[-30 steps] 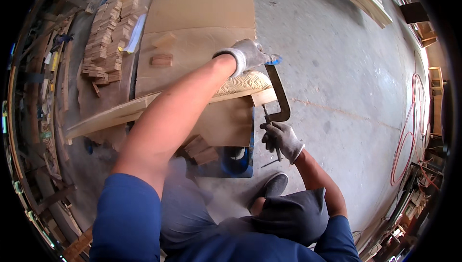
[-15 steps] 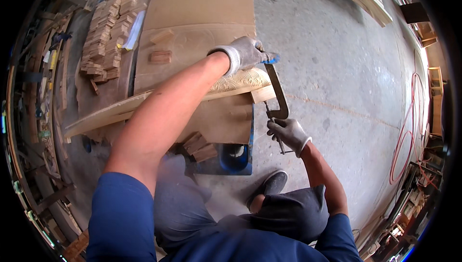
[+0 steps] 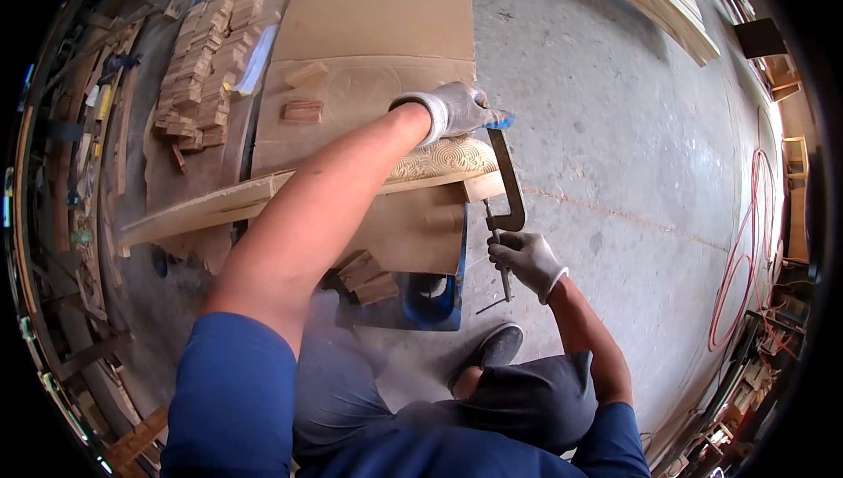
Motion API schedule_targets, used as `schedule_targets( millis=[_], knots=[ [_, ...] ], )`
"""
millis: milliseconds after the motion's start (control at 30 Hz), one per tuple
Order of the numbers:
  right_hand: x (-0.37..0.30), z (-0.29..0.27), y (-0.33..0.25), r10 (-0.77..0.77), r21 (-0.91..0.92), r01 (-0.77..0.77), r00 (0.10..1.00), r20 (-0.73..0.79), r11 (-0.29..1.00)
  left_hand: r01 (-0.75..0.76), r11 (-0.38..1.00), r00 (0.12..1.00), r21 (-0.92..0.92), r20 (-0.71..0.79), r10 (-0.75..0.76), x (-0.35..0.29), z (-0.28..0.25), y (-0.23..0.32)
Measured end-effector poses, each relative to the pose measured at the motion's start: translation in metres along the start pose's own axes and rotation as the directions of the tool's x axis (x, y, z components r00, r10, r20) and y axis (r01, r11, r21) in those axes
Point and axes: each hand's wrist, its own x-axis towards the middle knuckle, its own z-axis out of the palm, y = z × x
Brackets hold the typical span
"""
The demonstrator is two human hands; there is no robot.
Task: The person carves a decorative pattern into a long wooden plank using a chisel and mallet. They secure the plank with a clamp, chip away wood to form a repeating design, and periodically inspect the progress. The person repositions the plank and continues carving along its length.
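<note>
A dark metal C-clamp (image 3: 515,181) spans the right end of a long wooden board (image 3: 446,158) with carved swirls. A small pale wood block (image 3: 484,186) sits against the board's near edge, and the clamp's screw tip meets it. My left hand (image 3: 458,111), in a grey glove with blue at the fingertips, is closed around the clamp's far end. Nearer to me, my right hand (image 3: 529,260), also gloved, grips the clamp's screw (image 3: 503,272) with its fingers. A thin crossbar (image 3: 492,307) pokes out from the screw's near end.
Cardboard (image 3: 373,13) covers the work surface, with two loose wood pieces (image 3: 303,111) on it. Stacked small blocks (image 3: 202,74) lie to the left. Below the board are more blocks (image 3: 367,276) and a blue holder (image 3: 430,302). Concrete floor (image 3: 606,144) and a red hose (image 3: 746,250) lie right.
The screw's crossbar has turned, from pointing right to pointing left, with my right hand still on the screw. My left hand keeps its hold on the clamp. The whole view has shifted slightly.
</note>
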Motion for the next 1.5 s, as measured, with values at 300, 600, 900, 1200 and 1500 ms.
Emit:
schedule_targets(
  millis=[300, 600, 900, 1200, 1500],
  knots=[
    [0.0, 0.012, 0.001, -0.022, -0.089, 0.012, 0.994, -0.112, 0.996, -0.088, 0.995, 0.996, 0.048, -0.028, 0.09, 0.017, -0.001, -0.015],
    [0.003, 0.013, 0.016, -0.069, -0.077, 0.058, 0.986, -0.15, 0.995, -0.108, 0.994, 0.994, 0.015, -0.034, 0.108, -0.007, 0.001, -0.014],
    [0.0, 0.016, 0.02, -0.017, -0.026, 0.014, 0.991, -0.129, 1.0, -0.419, 0.852, 0.894, 0.313, -0.022, 0.448, 0.003, 0.022, -0.049],
    [-0.039, 0.016, 0.041, 0.049, -0.25, -0.049, 0.999, -0.006, 0.967, -0.305, 0.942, 0.951, -0.141, -0.106, 0.292, 0.013, 0.03, -0.078],
    [-0.046, 0.028, 0.063, -0.067, -0.288, 0.012, 0.981, -0.18, 0.957, -0.275, 0.958, 0.955, -0.084, -0.135, 0.263, 0.008, 0.029, -0.072]
  ],
)
